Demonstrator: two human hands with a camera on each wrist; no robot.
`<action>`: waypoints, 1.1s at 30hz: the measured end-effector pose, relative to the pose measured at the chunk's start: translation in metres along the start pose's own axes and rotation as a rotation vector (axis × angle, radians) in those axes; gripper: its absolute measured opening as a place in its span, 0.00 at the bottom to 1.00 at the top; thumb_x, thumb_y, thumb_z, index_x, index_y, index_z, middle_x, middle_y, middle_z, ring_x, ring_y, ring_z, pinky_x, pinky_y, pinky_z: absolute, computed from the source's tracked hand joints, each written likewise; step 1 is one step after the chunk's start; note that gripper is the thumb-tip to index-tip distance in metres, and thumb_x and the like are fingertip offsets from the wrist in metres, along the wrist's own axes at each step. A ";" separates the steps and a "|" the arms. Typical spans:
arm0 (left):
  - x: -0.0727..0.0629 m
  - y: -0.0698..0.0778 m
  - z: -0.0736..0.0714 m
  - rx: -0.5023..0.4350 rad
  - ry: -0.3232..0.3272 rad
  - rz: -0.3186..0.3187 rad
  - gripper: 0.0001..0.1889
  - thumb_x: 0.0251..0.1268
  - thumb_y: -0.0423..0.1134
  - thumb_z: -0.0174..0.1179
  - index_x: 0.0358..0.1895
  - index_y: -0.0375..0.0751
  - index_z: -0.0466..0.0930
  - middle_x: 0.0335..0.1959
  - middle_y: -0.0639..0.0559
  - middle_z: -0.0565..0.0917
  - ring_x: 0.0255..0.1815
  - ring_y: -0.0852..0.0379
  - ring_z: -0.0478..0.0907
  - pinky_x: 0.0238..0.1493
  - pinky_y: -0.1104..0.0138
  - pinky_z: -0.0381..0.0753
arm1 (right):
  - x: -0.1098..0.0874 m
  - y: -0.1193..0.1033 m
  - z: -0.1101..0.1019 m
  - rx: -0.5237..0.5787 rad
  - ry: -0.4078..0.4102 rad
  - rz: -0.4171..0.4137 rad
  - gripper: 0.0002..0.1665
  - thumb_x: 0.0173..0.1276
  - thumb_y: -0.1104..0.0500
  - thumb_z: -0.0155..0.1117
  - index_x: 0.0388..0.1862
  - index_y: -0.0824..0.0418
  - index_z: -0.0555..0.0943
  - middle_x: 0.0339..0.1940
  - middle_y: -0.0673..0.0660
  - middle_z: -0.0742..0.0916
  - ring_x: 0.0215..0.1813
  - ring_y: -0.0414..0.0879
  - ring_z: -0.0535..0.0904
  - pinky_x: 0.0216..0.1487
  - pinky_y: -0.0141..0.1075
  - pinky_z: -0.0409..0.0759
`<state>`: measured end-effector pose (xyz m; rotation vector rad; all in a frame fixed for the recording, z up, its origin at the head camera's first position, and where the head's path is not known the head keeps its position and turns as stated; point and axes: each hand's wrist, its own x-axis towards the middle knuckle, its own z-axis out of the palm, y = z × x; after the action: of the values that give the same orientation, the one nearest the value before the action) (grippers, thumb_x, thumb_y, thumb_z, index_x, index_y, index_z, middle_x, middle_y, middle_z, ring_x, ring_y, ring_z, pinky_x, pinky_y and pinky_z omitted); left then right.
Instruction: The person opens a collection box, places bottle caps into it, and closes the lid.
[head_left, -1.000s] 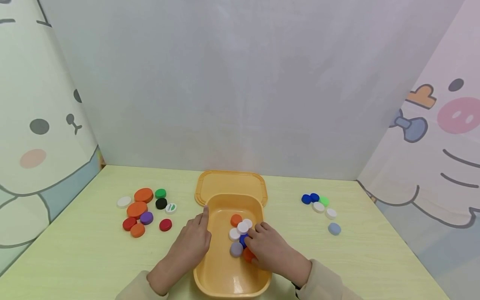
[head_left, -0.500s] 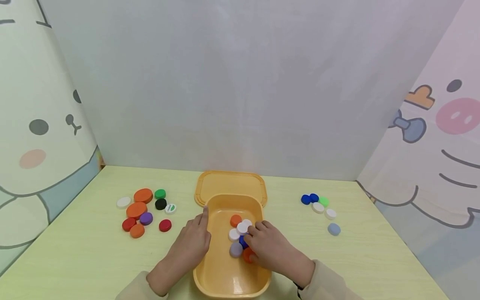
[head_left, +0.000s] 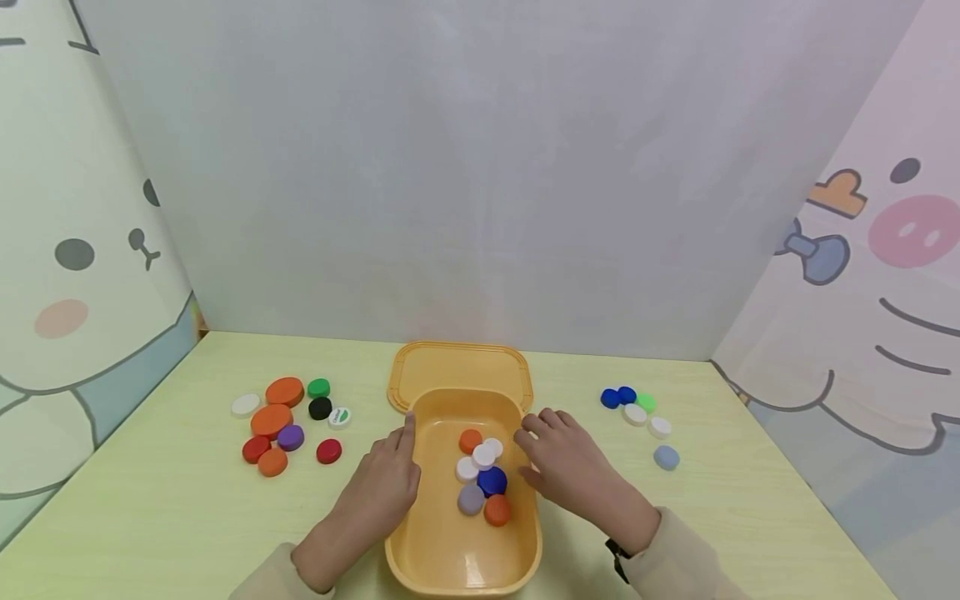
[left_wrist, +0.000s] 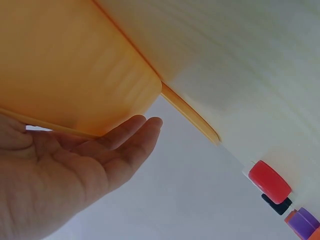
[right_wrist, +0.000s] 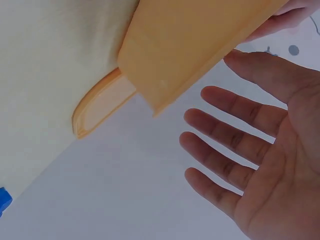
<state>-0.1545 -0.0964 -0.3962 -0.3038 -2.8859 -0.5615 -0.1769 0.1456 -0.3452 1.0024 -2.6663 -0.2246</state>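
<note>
My left hand [head_left: 378,487] holds the left rim of a yellow-orange plastic box [head_left: 420,533]. Its fingers lie along the outside of the wall in the left wrist view; the thumb is largely hidden. Inside the box several bottle caps sit together: a blue cap [head_left: 492,481], a greyish-purple cap [head_left: 471,499], an orange cap [head_left: 497,510] in front, another orange cap [head_left: 470,440] behind, and white caps [head_left: 483,456]. Over the box's right rim hovers my right hand [head_left: 566,462], its fingers spread with nothing between them in the right wrist view.
Behind the box lies its flat lid [head_left: 461,367]. To the left are several caps, including a large orange cap [head_left: 272,422], a purple cap [head_left: 291,437] and a red cap [head_left: 328,452]. Blue caps [head_left: 618,397], white caps [head_left: 635,414] and a light-blue cap [head_left: 666,457] lie on the right.
My right hand has moved from the caps inside the box out to the right rim, uncovering the blue cap and the front orange cap. The left hand has stayed put.
</note>
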 end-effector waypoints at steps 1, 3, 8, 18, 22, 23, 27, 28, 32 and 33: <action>0.000 0.000 0.000 0.001 -0.002 -0.001 0.31 0.61 0.36 0.49 0.67 0.30 0.55 0.57 0.38 0.73 0.52 0.43 0.73 0.53 0.52 0.74 | -0.001 0.003 0.001 0.004 0.008 0.012 0.18 0.50 0.48 0.71 0.37 0.55 0.79 0.39 0.51 0.81 0.41 0.47 0.72 0.48 0.41 0.75; 0.000 0.000 0.000 -0.001 -0.006 -0.003 0.31 0.61 0.37 0.49 0.67 0.30 0.55 0.57 0.38 0.73 0.52 0.43 0.73 0.53 0.52 0.74 | -0.003 0.009 0.002 0.008 0.017 0.039 0.19 0.50 0.49 0.71 0.38 0.56 0.79 0.39 0.52 0.80 0.41 0.47 0.72 0.48 0.42 0.75; 0.000 0.000 0.000 0.001 -0.008 -0.009 0.31 0.61 0.37 0.49 0.68 0.30 0.55 0.57 0.37 0.73 0.53 0.43 0.73 0.53 0.52 0.74 | -0.009 0.026 0.004 0.009 0.024 0.111 0.19 0.49 0.51 0.71 0.38 0.57 0.79 0.38 0.53 0.80 0.41 0.49 0.73 0.48 0.43 0.74; -0.001 0.001 0.000 0.005 0.005 -0.007 0.30 0.61 0.36 0.49 0.67 0.30 0.56 0.58 0.37 0.72 0.54 0.42 0.73 0.54 0.52 0.73 | -0.031 0.064 0.019 -0.006 0.111 0.171 0.18 0.47 0.54 0.73 0.35 0.59 0.79 0.36 0.53 0.81 0.39 0.49 0.74 0.40 0.41 0.75; -0.001 0.001 -0.001 0.007 0.011 -0.006 0.30 0.61 0.36 0.49 0.67 0.30 0.56 0.58 0.37 0.72 0.55 0.42 0.72 0.54 0.51 0.73 | -0.042 0.079 0.026 0.000 0.120 0.212 0.18 0.46 0.55 0.73 0.34 0.59 0.79 0.35 0.53 0.80 0.38 0.49 0.74 0.37 0.42 0.75; -0.001 0.001 0.000 0.007 0.013 -0.007 0.30 0.61 0.36 0.49 0.67 0.30 0.56 0.59 0.37 0.72 0.55 0.42 0.72 0.54 0.50 0.72 | -0.045 0.082 0.027 0.004 0.120 0.222 0.18 0.46 0.55 0.73 0.34 0.60 0.79 0.34 0.53 0.80 0.37 0.49 0.73 0.36 0.42 0.74; -0.001 0.001 0.000 0.011 0.017 -0.009 0.30 0.61 0.36 0.49 0.67 0.30 0.56 0.59 0.37 0.71 0.56 0.41 0.71 0.55 0.50 0.72 | -0.056 0.096 0.033 0.009 0.111 0.265 0.17 0.46 0.56 0.73 0.34 0.61 0.79 0.32 0.53 0.80 0.34 0.49 0.72 0.32 0.42 0.72; -0.001 0.001 0.000 0.011 0.018 -0.009 0.30 0.61 0.37 0.49 0.67 0.30 0.56 0.59 0.37 0.71 0.56 0.41 0.71 0.55 0.50 0.71 | -0.059 0.099 0.034 0.012 0.107 0.275 0.17 0.45 0.56 0.73 0.34 0.61 0.79 0.32 0.53 0.79 0.33 0.49 0.71 0.32 0.42 0.72; 0.000 0.001 0.000 0.011 0.017 -0.012 0.30 0.61 0.37 0.49 0.67 0.30 0.56 0.59 0.37 0.71 0.57 0.41 0.71 0.56 0.50 0.71 | -0.069 0.112 0.040 0.030 0.072 0.328 0.17 0.45 0.56 0.73 0.33 0.61 0.79 0.30 0.53 0.79 0.32 0.49 0.71 0.30 0.43 0.72; 0.000 0.001 0.000 0.012 0.017 -0.012 0.30 0.61 0.37 0.49 0.67 0.30 0.56 0.59 0.37 0.71 0.57 0.41 0.71 0.56 0.50 0.71 | -0.071 0.115 0.041 0.033 0.059 0.342 0.18 0.45 0.56 0.73 0.33 0.62 0.79 0.30 0.54 0.79 0.32 0.49 0.71 0.30 0.44 0.72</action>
<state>-0.1540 -0.0954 -0.3960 -0.2786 -2.8759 -0.5464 -0.2097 0.2804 -0.3707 0.5374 -2.7385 -0.0767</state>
